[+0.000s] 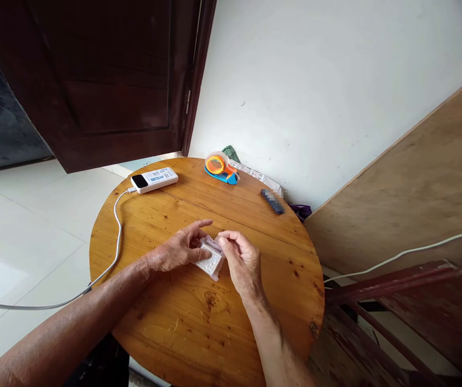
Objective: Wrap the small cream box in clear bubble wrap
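Plastic-wrapped packet (211, 264), tear risk
I see left hand (177, 250) gripping it, right hand (244, 259) pinching film (215, 246); hard tugging could rip it.

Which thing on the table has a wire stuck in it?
The white device at the far left: a cable plugs into it. The tape dispenser and packet show none.

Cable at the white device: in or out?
In. The cable ends in a plug meeting the white device, with no visible gap.
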`<move>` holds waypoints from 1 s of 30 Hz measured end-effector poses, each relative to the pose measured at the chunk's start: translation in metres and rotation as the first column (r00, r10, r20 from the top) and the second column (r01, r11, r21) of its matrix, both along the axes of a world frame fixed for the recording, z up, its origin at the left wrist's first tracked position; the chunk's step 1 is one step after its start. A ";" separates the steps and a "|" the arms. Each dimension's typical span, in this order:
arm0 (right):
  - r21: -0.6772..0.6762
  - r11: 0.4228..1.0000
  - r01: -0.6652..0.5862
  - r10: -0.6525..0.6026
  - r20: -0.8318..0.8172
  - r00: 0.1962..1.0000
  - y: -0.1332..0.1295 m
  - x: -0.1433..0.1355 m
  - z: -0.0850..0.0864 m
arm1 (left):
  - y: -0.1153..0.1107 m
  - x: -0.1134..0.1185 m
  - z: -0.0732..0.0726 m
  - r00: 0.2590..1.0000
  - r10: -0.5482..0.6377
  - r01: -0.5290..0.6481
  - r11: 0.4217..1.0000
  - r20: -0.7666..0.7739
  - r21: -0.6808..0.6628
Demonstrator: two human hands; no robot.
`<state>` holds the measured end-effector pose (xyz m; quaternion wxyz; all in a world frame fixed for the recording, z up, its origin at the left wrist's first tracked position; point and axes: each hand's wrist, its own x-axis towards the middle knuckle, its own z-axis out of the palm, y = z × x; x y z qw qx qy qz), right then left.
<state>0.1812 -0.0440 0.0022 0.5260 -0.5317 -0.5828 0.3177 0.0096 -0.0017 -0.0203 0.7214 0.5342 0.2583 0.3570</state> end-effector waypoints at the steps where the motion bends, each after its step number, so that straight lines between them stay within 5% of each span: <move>1: 0.014 1.000 -0.006 0.006 0.029 1.000 -0.001 0.000 0.000 | 0.000 0.000 0.000 1.000 0.016 -0.016 1.000 -0.016 0.011; 7: 0.143 0.988 -0.050 0.021 0.203 0.979 -0.001 -0.002 -0.001 | 0.002 0.004 -0.001 0.979 0.133 -0.124 0.990 -0.156 0.067; 15: 0.283 0.959 -0.016 -0.113 0.435 0.893 0.010 -0.006 -0.015 | -0.003 0.013 0.002 0.816 0.384 -0.188 0.883 -0.431 0.431; 19: 0.313 0.950 0.022 -0.164 0.438 0.884 0.014 -0.005 -0.020 | -0.013 0.007 0.007 0.769 0.467 -0.170 0.808 -0.437 0.564; 24: 0.338 0.940 0.044 -0.183 0.394 0.901 0.017 -0.005 -0.021 | -0.017 -0.002 0.004 0.794 0.491 -0.065 0.655 -0.358 0.753; 30: 0.209 0.976 0.066 -0.116 0.238 0.964 0.015 -0.003 -0.019 | -0.010 -0.003 -0.001 0.796 0.483 -0.068 0.672 -0.366 0.737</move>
